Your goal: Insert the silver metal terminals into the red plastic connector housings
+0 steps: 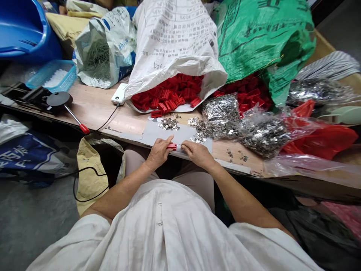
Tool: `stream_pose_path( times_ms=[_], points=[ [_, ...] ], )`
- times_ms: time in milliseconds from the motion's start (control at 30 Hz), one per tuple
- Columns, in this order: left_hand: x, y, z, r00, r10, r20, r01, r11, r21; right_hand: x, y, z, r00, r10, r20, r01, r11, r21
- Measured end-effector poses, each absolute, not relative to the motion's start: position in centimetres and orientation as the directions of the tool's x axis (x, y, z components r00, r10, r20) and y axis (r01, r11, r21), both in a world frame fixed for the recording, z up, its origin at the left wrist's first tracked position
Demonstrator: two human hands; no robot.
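Observation:
My left hand (158, 152) is closed on a small red plastic part (172, 146) at the front edge of the bench. Just to its right, my right hand (197, 152) has thumb and fingers pinched together near the part's end; whatever they hold is too small to make out. Beneath both hands lies a grey sheet (183, 132). A little pile of small metal pieces (168, 124) sits beyond my left hand, and another metal pile (199, 130) beyond my right. More red parts (169, 96) spill from the mouth of a white woven sack (177, 34).
At right stand a green sack (262, 34) and clear bags of metal pieces (221, 114). A black tool with a red-tipped lever (75, 114), a white device on a cable (119, 94) and a blue basket (52, 75) are at left. Below hangs a yellowish sack (90, 173).

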State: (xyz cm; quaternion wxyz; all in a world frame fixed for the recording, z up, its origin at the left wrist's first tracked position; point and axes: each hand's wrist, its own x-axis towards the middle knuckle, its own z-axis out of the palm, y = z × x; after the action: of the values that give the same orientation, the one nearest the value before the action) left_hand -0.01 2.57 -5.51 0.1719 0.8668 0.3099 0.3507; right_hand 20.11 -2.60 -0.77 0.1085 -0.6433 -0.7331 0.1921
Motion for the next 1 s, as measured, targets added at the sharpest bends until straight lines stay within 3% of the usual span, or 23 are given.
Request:
stream_pose_path(
  times_ms=[700, 800, 1000],
  points=[
    [0.2, 2.4, -5.4, 0.546, 0.707, 0.449, 0.426, -0.696, 0.578, 18.1, -3.0, -1.5, -0.163, 0.984, -0.077, 0.986, 0.166, 0.027],
    [0.3, 2.3, -5.2, 0.541, 0.709, 0.452, 0.428, -0.695, 0.577, 18.4, -2.9, -1.4, -0.163, 0.984, -0.065, 0.986, 0.161, -0.037],
    [-3.9, 2.2, -3.2, 0.452, 0.760, 0.467, 0.545, -0.650, 0.530, 20.1, -4.1, -1.6, 0.059, 0.990, 0.126, 0.923, -0.006, -0.384]
  ],
)
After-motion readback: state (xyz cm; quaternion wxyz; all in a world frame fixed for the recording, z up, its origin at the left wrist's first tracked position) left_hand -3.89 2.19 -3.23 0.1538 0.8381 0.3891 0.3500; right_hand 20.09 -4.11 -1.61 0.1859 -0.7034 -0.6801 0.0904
